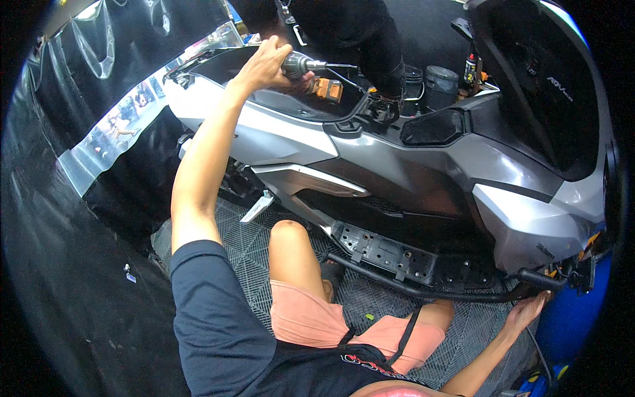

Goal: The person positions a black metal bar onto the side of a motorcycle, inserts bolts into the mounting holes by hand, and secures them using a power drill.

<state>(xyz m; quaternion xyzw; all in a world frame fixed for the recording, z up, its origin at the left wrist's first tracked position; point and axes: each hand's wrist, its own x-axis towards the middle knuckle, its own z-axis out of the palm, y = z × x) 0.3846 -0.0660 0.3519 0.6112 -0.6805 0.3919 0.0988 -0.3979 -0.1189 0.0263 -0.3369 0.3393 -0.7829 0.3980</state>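
Observation:
My left hand (266,63) is raised over the seat of a silver scooter (284,142), closed round a cordless drill (299,65). A long thin bit points right from the drill's nose. An orange battery block (327,90) shows below it. Low along the scooter's side runs a bent black tubular bar (410,289), beneath a perforated metal footboard plate (383,255). At the bar's right end, my right hand (528,309) holds it from below, with its fingertips partly hidden.
Across the scooter stands a person in black (360,33). Beyond it are a dark bucket (441,86) and a spray can (470,69). A tall black front panel (539,86) rises at right. Black sheeting (59,231) hangs at left. A blue object (572,317) sits near my right hand.

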